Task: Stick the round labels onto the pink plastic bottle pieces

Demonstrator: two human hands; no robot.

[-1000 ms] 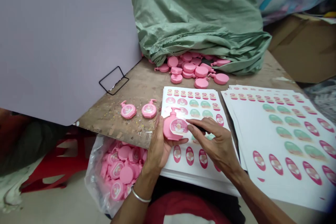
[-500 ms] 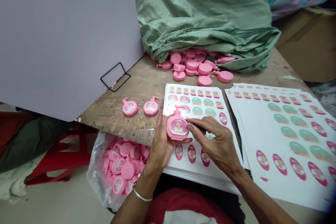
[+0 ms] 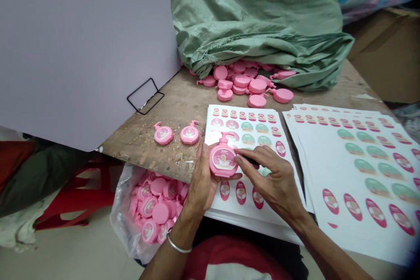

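Observation:
A small pink pump bottle [image 3: 223, 164] with an oval baby-print label on its front is held upright by my left hand [image 3: 201, 183], its fingers wrapped round the side and underneath. My right hand [image 3: 274, 177] is closed on a small black tool [image 3: 251, 160], mostly hidden by the fingers, so its kind cannot be made out. The right thumb touches the label's right edge. Below the bottle lies a sticker sheet [image 3: 249, 116] on a stack, with pink and green labels. To the left, two labelled pump bottles [image 3: 189, 133] lie on the table.
A green sack [image 3: 259, 13] spills several unlabelled pink bottles [image 3: 242, 81]. Another stack of sticker sheets [image 3: 315, 153] lies right. Below the table edge hangs a clear bag [image 3: 123, 210] of pink bottles. A grey panel [image 3: 82, 52] with a black wire stand [image 3: 146, 96] stands left, near a red stool [image 3: 75, 192].
The view has shifted very slightly. Both hands keep nearly the same pose, the right thumb staying at the label's edge.

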